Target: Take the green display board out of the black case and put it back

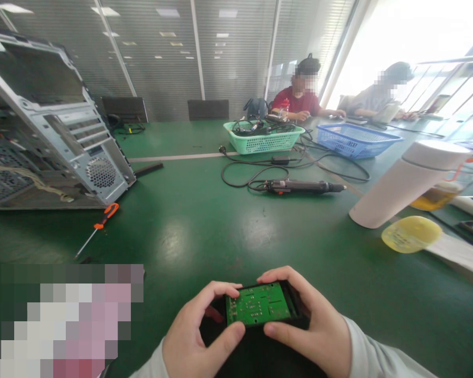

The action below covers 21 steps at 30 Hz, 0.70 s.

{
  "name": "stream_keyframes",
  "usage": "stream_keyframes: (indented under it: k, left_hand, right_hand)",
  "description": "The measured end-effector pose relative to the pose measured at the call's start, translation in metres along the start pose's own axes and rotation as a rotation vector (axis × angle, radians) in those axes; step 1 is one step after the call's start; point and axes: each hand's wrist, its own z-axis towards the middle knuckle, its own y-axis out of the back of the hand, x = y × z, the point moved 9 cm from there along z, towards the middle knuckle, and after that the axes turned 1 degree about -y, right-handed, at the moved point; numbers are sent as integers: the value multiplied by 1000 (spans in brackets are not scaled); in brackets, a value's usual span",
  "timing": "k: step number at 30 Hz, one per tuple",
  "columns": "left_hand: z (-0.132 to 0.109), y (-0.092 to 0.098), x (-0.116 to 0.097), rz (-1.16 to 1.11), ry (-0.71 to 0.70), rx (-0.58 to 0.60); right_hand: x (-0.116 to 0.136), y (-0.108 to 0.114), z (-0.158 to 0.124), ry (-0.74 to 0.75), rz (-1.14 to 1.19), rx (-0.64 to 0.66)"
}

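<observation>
Both hands hold one small black case with a green circuit board (259, 304) set in it, low in the middle of the view. My left hand (199, 336) curls round its left end, thumb under the near edge. My right hand (313, 325) wraps the right end, fingers over the far edge and thumb along the near one. The board faces up, solder side showing.
An open computer case (43, 131) lies at the left, an orange-handled screwdriver (98, 226) beside it. A black electric screwdriver (303, 186) with cable lies ahead. A white bottle (410, 181) and yellow lid (412, 234) stand right. Green (262, 137) and blue (357, 139) baskets sit farther back; two people sit beyond.
</observation>
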Motion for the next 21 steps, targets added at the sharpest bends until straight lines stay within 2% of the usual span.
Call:
stream_keyframes:
  k: [11,21]
  left_hand:
    - [3,7,-5,-48,-32,-61]
    - [-1,10,-4,-65,-87,-34]
  right_hand:
    - [6,0,-2,44,1,-17]
    - [13,-2,-4,40,-25,-27]
